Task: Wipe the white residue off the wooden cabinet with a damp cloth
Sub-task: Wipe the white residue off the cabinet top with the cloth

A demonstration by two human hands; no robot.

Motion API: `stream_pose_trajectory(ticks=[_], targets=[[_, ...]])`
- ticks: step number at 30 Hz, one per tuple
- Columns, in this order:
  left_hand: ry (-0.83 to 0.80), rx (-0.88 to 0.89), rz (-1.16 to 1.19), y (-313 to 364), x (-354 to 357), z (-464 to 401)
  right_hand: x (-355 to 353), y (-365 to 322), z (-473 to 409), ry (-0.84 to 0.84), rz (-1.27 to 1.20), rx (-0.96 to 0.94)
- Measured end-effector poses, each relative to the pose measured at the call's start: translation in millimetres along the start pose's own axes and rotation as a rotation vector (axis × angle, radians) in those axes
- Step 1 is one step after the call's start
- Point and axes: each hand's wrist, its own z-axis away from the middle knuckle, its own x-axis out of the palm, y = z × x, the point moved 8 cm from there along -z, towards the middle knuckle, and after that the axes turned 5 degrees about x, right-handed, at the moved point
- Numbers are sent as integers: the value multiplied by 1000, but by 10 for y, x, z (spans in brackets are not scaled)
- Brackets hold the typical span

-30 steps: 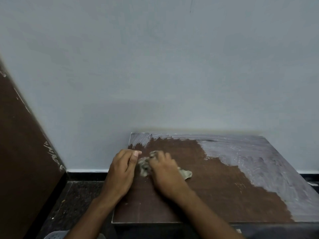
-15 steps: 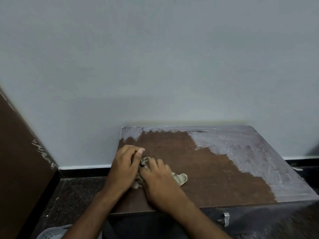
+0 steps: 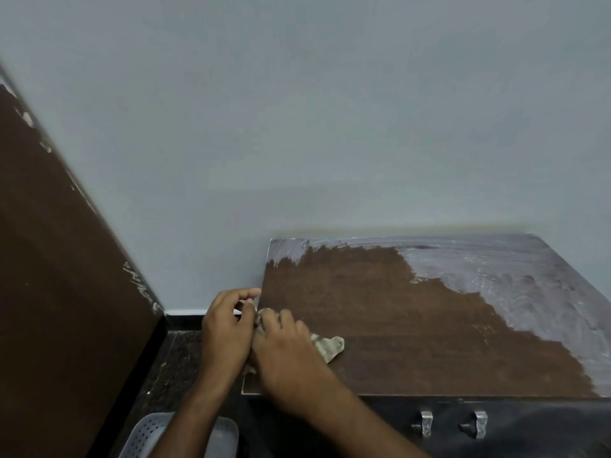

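**Two hands on one rag, left edge of the cabinet**

Both my hands are bunched up at the left edge of the wooden cabinet (image 3: 380,325) top, nearer the front left corner than the back one. My right hand (image 3: 287,355) lies palm down on the damp cloth (image 3: 329,347), fingers curled over the crumpled wad and pressing it onto the surface. A greyish tail of the cloth pokes out just to the right of my knuckles, flat on the bare brown wood.

My left hand (image 3: 226,332) sits right beside it, touching it, half hanging off the left edge. Its fingers are curled in and look like they're pinching the end of the cloth that sticks out over that edge, though my right hand hides most of the contact, so I can't swear to the exact grip.

The white residue (image 3: 515,285) covers the back right part of the surface and runs down the right edge almost to the front right corner. There's also a thin strip along the back edge and a patch in the back left corner. The whole middle and front left is plain dark wood.

On the cabinet's front face, below the front edge, there are two small metal handles (image 3: 426,423). Down on the floor by my left forearm is a perforated grey basket (image 3: 148,438), and a brown board (image 3: 59,276) with chipped edges leans off to the left.
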Motion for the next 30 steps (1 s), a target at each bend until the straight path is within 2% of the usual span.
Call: stream_pose_trajectory(ticks=[3, 5, 7, 11, 13, 15, 18, 20, 23, 27, 30], targets=[[-4, 20, -26, -23, -84, 2, -150, 485, -141, 9, -14, 125], [-51, 36, -39, 1, -35, 31, -280, 873, -123, 53, 17, 262], [-108, 74, -68, 76, 107, 69, -331, 996, 10, 73, 44, 321], [-238, 193, -111, 359, 540, 163, -242, 726, 424, 39, 4, 200], [-297, 230, -119, 497, 753, 209, -295, 857, 548, 31, 0, 174], [-335, 266, -116, 631, 922, 256, -447, 1310, 616, 46, 30, 283], [-381, 307, -105, 794, 1089, 321, -737, 2133, 776, 83, 127, 579], [-411, 315, -88, 858, 1155, 356, -813, 2337, 867, 104, 174, 696], [-412, 310, -76, 932, 1221, 353, -737, 1992, 862, 147, 165, 653], [-415, 318, -42, 1060, 1348, 394, -577, 1393, 954, 134, 57, 432], [-491, 386, -44, 1172, 1509, 507, -758, 1766, 1204, 132, 55, 513]])
